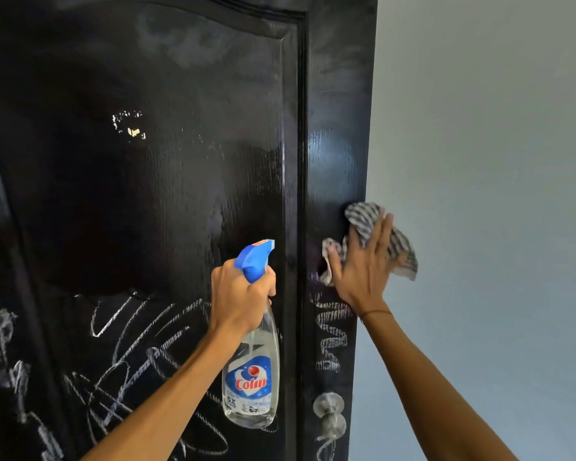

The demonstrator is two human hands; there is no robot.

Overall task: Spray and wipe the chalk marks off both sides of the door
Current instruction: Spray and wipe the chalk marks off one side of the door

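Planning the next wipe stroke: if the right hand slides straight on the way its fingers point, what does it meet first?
The right hand points up the door stile. Beyond the cloth only wet, already wiped dark surface shows, so the way looks free.

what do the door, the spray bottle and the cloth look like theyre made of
Door: likely wood, glossy black paint; grain shows under sheen.
Spray bottle: clear plastic, blue plastic trigger head; liquid is visible through it.
Cloth: soft woven fabric, grey-white stripes, crumpled.

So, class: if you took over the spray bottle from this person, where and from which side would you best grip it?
Probably the narrow neck of the spray bottle, just under the blue trigger head, as the left hand does. Come from the rear, opposite the nozzle, leaving one finger free for the trigger.
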